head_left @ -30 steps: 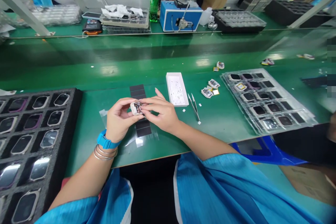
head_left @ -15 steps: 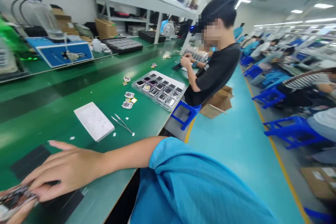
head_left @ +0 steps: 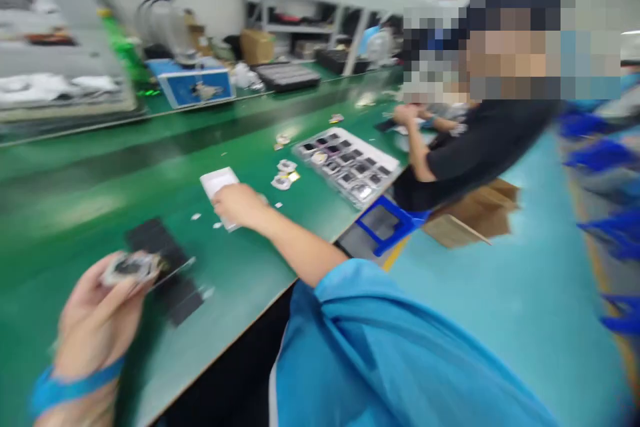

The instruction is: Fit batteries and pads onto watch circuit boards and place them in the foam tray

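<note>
My left hand [head_left: 97, 310] grips a small white watch case [head_left: 129, 267] with exposed electronics, raised above the green table at lower left. Beneath it lies a strip of black pads [head_left: 160, 260]. My right hand [head_left: 239, 203] has reached out to the white tray [head_left: 216, 181] and rests over where the tweezers lay; motion blur hides its fingers. Two loose watch modules [head_left: 283, 175] lie just past the tray.
A clear blister tray [head_left: 350, 163] of watch cases sits to the right near the table edge. A person in a black shirt [head_left: 480, 147] works at the adjacent seat on a blue stool [head_left: 387, 223]. A blue machine [head_left: 193, 87] stands beyond the conveyor.
My right hand left the watch case and moved forward to the white tray. The left hand keeps the case alone. The view swung right, then partly back.
</note>
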Tool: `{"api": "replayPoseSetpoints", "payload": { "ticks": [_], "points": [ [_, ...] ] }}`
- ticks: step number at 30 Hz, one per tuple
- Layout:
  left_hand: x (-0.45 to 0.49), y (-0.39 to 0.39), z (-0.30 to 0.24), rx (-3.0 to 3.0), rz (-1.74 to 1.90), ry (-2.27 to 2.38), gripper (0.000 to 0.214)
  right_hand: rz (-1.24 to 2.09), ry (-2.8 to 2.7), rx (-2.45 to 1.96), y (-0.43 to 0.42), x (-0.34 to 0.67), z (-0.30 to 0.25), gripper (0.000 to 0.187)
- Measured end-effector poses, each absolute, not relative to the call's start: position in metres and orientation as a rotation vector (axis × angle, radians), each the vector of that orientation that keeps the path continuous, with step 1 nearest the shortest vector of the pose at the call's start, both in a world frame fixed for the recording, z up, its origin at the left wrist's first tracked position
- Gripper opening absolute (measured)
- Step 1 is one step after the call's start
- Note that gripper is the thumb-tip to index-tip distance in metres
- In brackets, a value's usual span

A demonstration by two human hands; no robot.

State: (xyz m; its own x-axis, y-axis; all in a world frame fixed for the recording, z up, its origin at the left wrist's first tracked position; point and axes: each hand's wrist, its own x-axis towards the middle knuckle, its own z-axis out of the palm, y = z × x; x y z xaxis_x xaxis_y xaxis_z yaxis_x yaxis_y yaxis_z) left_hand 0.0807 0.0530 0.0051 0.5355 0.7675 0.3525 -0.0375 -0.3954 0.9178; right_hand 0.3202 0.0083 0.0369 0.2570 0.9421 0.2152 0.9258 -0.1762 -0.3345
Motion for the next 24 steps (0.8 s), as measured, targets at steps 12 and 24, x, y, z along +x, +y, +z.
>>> {"api": "replayPoseSetpoints", "payload": {
  "ticks": [12, 24],
  "points": [
    [0.079, 0.050, -0.003, 1.063, 0.862, 0.583, 0.056, 0.628, -1.377, -1.210, -0.009, 0.241, 0.000, 0.006],
    [0.080, 0.054, -0.007, 1.063, 0.905, 0.567, 0.049, 0.248, -1.686, -1.303, -0.011, 0.245, -0.001, 0.015]
  ]
}}
